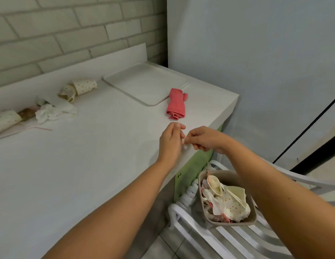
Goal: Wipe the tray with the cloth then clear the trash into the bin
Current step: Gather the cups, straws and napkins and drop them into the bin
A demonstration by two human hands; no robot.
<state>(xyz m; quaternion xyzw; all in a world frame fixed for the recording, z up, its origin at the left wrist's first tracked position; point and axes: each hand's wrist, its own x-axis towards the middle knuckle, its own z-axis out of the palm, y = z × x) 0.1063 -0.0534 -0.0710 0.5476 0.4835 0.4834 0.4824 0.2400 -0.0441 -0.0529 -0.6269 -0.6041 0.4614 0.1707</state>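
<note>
Counter [88, 174] is bearing the tray [123, 85], lying bare. Well nearer you than the tray, the bin [217, 171] is sitting low on a chair [228, 238], likely so trash drops in. Trash [56, 111] is lying left of the tray, the cloth [176, 104] just beside it. Between tray and bin, your right hand [206, 139] is pinching what seems a scrap [183, 142]; whether your left hand [170, 139] is holding anything cannot be told.
</note>
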